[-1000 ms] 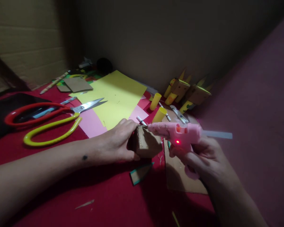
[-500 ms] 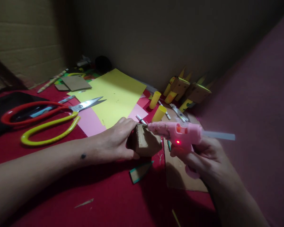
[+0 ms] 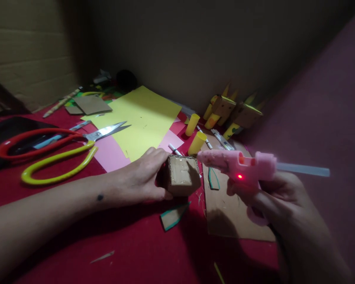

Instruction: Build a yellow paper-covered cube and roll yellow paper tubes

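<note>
My left hand [image 3: 149, 173] grips the left side of a small cardboard box [image 3: 185, 177] on the red cloth, thumb at the near side and fingers behind. Shiny glue shows along the box's upper edges. A pink glue gun [image 3: 236, 163] is in my right hand [image 3: 272, 201], which wraps its handle; the red light is lit and a clear glue stick [image 3: 303, 169] juts from the back. The nozzle points left, close to the box's right upper edge. In front of the box lies a pointed cardboard piece with green edges [image 3: 173, 217].
Large scissors [image 3: 90, 138] with red and yellow handles lie at left by yellow paper [image 3: 144, 114] and pink paper [image 3: 111, 152]. Behind the box stand yellow paper tubes [image 3: 197, 142]. Box figures [image 3: 225, 105] stand at the back right. A flat cardboard sheet [image 3: 233, 221] lies under the glue gun.
The glue gun has moved right with my right hand, from over the box's top edge to beside it, uncovering more of the box's glued top. My left hand keeps its hold.
</note>
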### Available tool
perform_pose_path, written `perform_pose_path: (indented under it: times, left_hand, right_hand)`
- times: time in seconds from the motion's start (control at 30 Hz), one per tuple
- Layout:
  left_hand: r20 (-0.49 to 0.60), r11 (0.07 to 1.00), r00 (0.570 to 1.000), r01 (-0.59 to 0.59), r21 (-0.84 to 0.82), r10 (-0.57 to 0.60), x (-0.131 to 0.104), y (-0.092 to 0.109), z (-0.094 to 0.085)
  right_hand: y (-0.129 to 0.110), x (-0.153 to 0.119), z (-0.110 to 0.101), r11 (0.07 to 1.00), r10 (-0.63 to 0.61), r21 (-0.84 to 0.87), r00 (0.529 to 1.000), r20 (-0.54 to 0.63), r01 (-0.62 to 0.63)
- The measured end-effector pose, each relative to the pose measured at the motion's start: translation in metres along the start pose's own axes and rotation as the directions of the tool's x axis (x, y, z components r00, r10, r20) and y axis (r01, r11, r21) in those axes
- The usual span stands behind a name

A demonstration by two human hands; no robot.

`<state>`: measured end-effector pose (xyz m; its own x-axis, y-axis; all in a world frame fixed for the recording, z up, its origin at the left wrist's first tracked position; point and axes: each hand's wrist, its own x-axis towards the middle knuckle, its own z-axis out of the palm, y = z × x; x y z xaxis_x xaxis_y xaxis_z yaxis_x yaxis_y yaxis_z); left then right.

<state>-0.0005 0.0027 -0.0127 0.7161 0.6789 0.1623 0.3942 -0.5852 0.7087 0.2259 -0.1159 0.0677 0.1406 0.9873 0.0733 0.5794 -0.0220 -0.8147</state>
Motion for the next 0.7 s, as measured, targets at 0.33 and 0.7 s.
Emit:
perform_pose_path:
  times: [0.33,0.7]
  left_hand:
    - [0.065,0.997,0.998,0.018,-0.08,-0.013,0.002,0.002,-0.003]
    - [0.055,0.998,0.999,0.001,-0.065,0.002,-0.006,-0.014,-0.035]
  right_hand:
    - [0.018,-0.029,-0.011,0.97,-0.21,-0.15,0.969,-0.133,0.189]
    - [0.124,-0.05,-0.061,0.585,-0.436,-0.8,0.884,-0.171,0.134]
